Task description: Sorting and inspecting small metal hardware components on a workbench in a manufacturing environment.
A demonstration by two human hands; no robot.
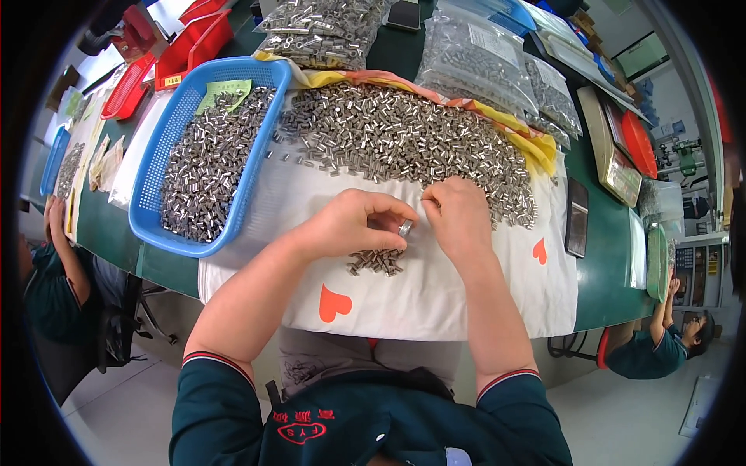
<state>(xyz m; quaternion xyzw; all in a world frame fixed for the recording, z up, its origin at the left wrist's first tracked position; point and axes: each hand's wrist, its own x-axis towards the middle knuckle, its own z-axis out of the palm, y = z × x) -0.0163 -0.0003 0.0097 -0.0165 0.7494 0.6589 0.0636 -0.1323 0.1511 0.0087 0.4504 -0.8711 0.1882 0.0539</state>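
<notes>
My left hand (353, 223) is curled around a short silvery metal cylinder (405, 227), gripped between thumb and fingers. Close by on the right, my right hand (458, 210) is closed in a pinch at the near edge of a wide heap of small shiny metal cylinders (388, 132). What its fingertips hold, if anything, is hidden. Just below my left hand lies a small pile of the same sort of metal parts (374, 262). Everything rests on a white cloth (435, 303) with red hearts.
To the left stands a blue perforated basket (144, 202) partly filled with metal parts. A yellow-orange rolled cloth (435, 95) borders the heap. Bags of parts (474, 58) lie behind it. A dark phone (576, 217) sits at right. Two people work at the sides.
</notes>
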